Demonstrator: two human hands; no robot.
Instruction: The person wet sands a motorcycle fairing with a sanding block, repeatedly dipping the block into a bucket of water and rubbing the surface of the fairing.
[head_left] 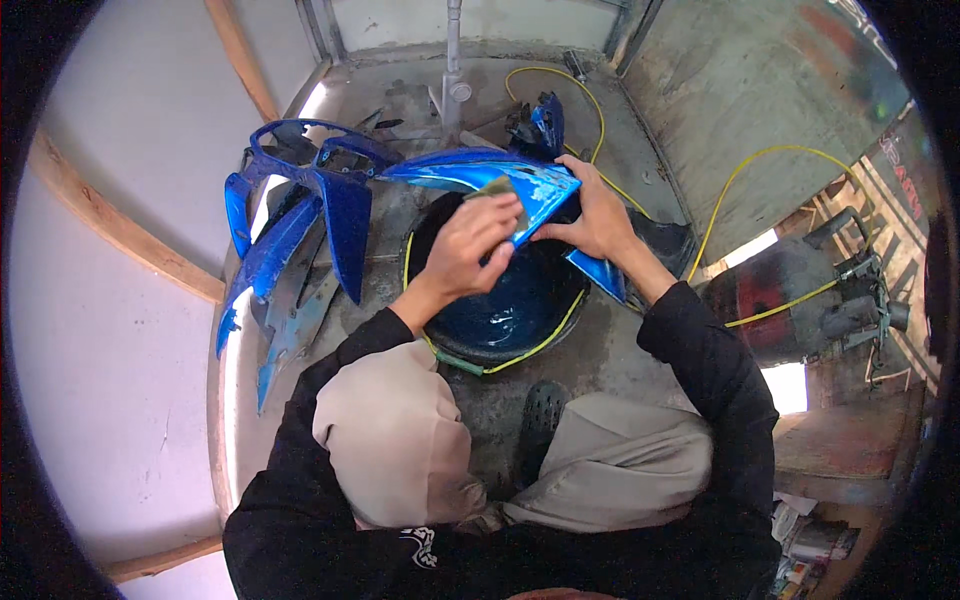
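Observation:
A blue plastic fairing panel (pixel 545 190), its paint worn pale near the right end, is held over a round black basin (pixel 553 328) with dark liquid in it. My right hand (pixel 597 215) grips the panel's right end, thumb below and fingers behind. With bent fingers, my left hand (pixel 470 240) presses a greenish-brown piece of what looks like sandpaper (pixel 494 187) against the panel's face. Part of that piece is hidden under my fingers. A yellow-green band runs round the basin's rim.
More blue fairing parts (pixel 345 215) lie on the floor at the left, and another blue part (pixel 547 125) stands beyond the basin. A yellow hose (pixel 735 175) loops at the right to a dark tank (pixel 770 305). A grey pipe (pixel 453 60) rises behind.

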